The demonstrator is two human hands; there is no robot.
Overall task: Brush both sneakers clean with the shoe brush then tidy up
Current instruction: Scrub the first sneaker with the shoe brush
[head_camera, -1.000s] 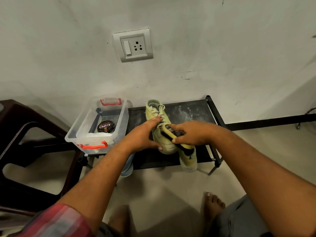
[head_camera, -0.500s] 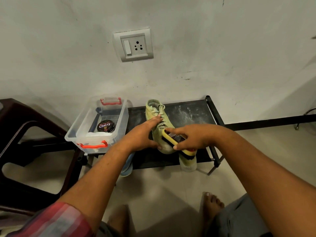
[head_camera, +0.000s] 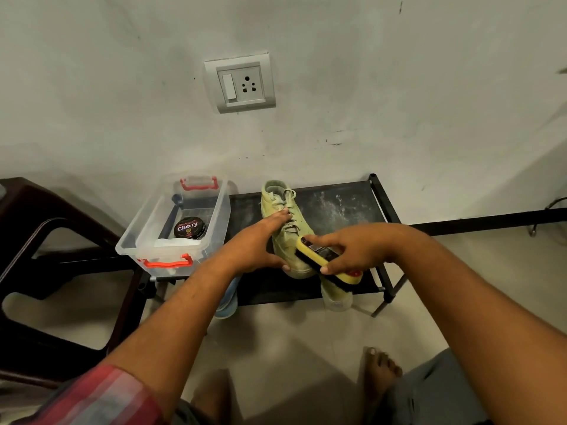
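A pale yellow-green sneaker (head_camera: 283, 222) lies on the black shoe rack (head_camera: 337, 204), toe toward me. My left hand (head_camera: 260, 245) holds it from the left, fingers over the laces and thumb by the toe. My right hand (head_camera: 356, 250) grips a yellow shoe brush (head_camera: 322, 260) with black bristles against the sneaker's right front side. A second sneaker (head_camera: 336, 297) of the same colour sticks out under the rack's front edge, below the brush.
A clear plastic box (head_camera: 147, 240) with red handles stands on the rack's left end and holds a Cherry polish tin (head_camera: 189, 228). A dark chair (head_camera: 46, 240) is at the left. A blue shoe (head_camera: 228, 302) shows below the rack. My bare foot (head_camera: 380, 369) rests on the floor.
The brush has slid along the sneaker's right side, up toward the laces and left; its yellow back now shows more. My left hand has kept its hold on the sneaker.
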